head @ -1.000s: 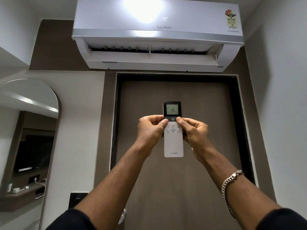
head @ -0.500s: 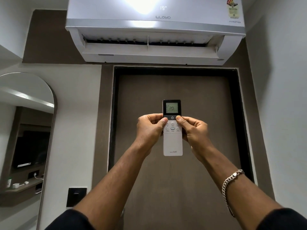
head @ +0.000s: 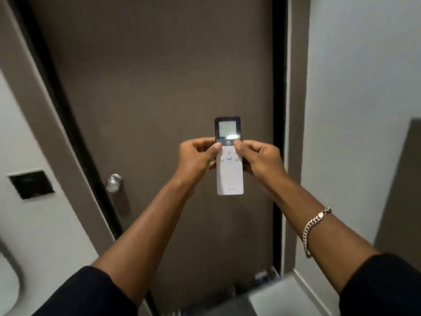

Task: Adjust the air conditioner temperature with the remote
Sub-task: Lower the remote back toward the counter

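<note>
A slim white remote (head: 230, 176) with a dark top and a lit screen is held upright in front of the brown door. My left hand (head: 196, 157) grips its left edge, thumb resting on the upper left buttons. My right hand (head: 259, 158) grips the right edge, thumb on the upper right buttons near the power button. The digits on the screen are too blurred to read. The air conditioner is out of view above the frame.
A brown door (head: 159, 87) with a round metal knob (head: 114, 182) fills the middle. A black switch plate (head: 30, 184) sits on the white wall at left. A silver bracelet (head: 315, 226) circles my right wrist. Grey floor shows bottom right.
The view has tilted down, so the air conditioner and the mirror have left the frame and the door knob has appeared. Both hands still hold the remote the same way.
</note>
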`<state>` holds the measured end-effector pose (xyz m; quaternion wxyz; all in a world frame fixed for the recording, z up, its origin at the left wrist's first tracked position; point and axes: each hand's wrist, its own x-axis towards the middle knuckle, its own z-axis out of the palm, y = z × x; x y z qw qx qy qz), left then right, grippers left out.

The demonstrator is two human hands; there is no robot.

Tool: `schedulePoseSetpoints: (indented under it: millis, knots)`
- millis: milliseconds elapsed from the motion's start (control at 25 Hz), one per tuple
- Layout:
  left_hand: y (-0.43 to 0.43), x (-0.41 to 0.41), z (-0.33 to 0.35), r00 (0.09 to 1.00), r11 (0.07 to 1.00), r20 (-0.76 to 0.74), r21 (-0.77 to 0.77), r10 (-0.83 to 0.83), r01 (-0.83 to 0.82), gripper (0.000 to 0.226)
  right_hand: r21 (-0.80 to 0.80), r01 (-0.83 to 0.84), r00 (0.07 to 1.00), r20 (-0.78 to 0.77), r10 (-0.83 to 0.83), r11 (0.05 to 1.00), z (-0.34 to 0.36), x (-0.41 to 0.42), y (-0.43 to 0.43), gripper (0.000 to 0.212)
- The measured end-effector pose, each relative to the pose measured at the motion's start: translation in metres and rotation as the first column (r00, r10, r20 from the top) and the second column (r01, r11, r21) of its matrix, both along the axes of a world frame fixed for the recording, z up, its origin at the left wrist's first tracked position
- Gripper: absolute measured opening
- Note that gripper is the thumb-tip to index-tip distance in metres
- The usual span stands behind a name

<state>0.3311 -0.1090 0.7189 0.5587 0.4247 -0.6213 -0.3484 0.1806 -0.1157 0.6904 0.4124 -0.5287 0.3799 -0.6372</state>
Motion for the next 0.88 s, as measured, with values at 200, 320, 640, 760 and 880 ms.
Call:
schedulePoseSetpoints:
  millis: [200, 320, 640, 760, 880]
  knots:
    - [-0.023, -0.090, -0.144, 0.992, 0.938, 0.004, 0.327, -0.124, 0.116, 0.022, 0.366, 0.174, 0.977, 0.050, -0.206, 0.914, -0.150, -0.079, 0.016, 0.019]
    - [-0.019, -0.159, -0.249, 0.967, 0.833, 0.035, 0.516, -0.254, 0.200, 0.025, 0.597, 0.277, 0.921, 0.060, -0.386, 0.753, -0.254, -0.133, 0.044, 0.024]
    - [0.043, -0.295, -0.520, 0.811, 0.508, 0.141, 0.835, -0.567, 0.210, 0.028, 0.883, 0.350, 0.706, -0.029, -0.708, 0.313, -0.506, -0.226, 0.152, 0.015]
    - [0.064, -0.324, -0.607, 0.744, 0.447, 0.193, 0.881, -0.640, 0.156, 0.030, 0.942, 0.297, 0.599, -0.056, -0.799, 0.157, -0.583, -0.243, 0.176, 0.017]
    - [0.077, -0.347, -0.678, 0.696, 0.422, 0.238, 0.901, -0.678, 0.104, 0.025, 0.943, 0.330, 0.593, -0.172, -0.786, 0.043, -0.652, -0.259, 0.193, 0.021]
